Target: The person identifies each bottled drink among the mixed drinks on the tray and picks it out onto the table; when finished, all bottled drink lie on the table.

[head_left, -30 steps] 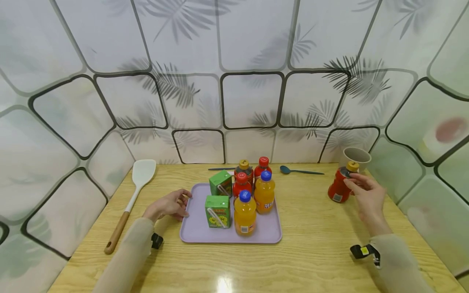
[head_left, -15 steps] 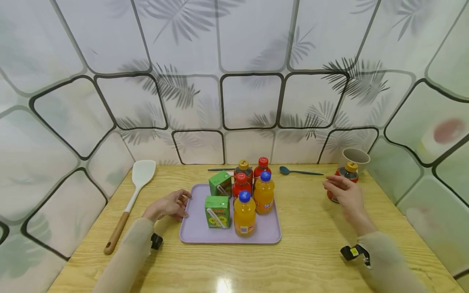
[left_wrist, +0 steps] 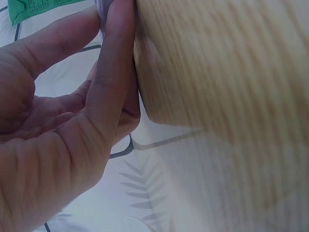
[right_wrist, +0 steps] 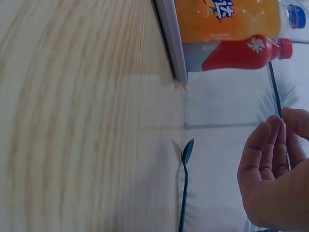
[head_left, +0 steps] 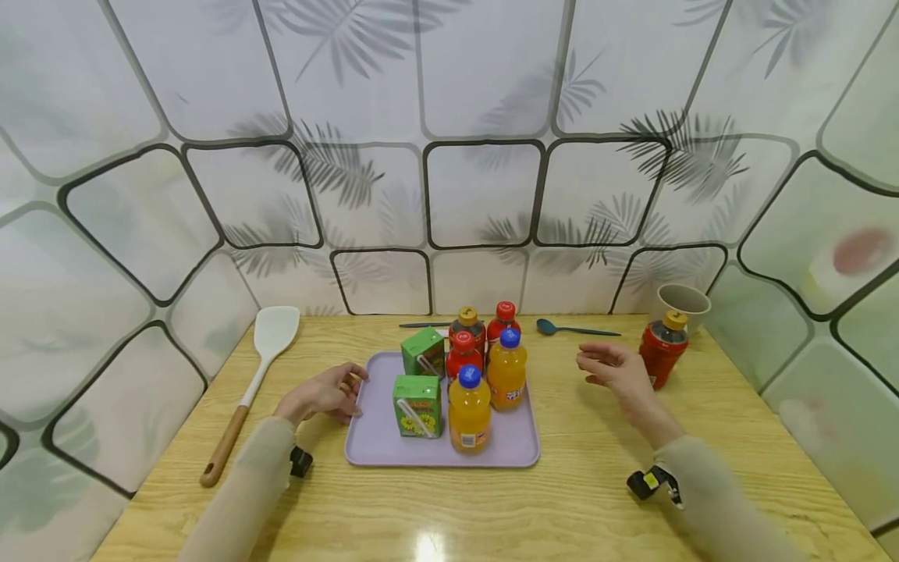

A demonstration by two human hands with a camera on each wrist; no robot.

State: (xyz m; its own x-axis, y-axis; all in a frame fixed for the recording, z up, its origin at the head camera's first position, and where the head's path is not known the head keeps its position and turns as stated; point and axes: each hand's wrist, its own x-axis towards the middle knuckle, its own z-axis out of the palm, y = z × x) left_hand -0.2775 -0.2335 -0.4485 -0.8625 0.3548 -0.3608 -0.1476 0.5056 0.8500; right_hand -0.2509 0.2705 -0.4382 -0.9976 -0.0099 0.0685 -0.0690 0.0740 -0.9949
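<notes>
My left hand point(head_left: 325, 394) grips the left rim of the lilac tray point(head_left: 372, 453), thumb uppermost and the index finger lower at the edge in the left wrist view. Two green drink cartons point(head_left: 418, 410), two orange drink bottles with blue caps point(head_left: 470, 421), two red-capped bottles point(head_left: 463, 359) and a dark bottle with a gold cap point(head_left: 467, 324) stand on the tray. Holding nothing, my right hand point(head_left: 623, 378) hovers over the table right of the tray, fingers loosely bent. Behind it, a red-labelled bottle with a gold cap point(head_left: 662, 351) stands upright on the table.
A grey-beige cup point(head_left: 684, 300) stands in the back right corner. Along the back lie a dark teal spoon point(head_left: 579, 329) and a thin dark utensil point(head_left: 424, 324). A white spatula with a wooden handle point(head_left: 258, 378) lies left. Patterned walls enclose the wooden table point(head_left: 590, 484).
My right hand has let go of the gold-capped red bottle and moved left towards the tray. That bottle stays behind on the table. My left hand and the tray have not visibly moved.
</notes>
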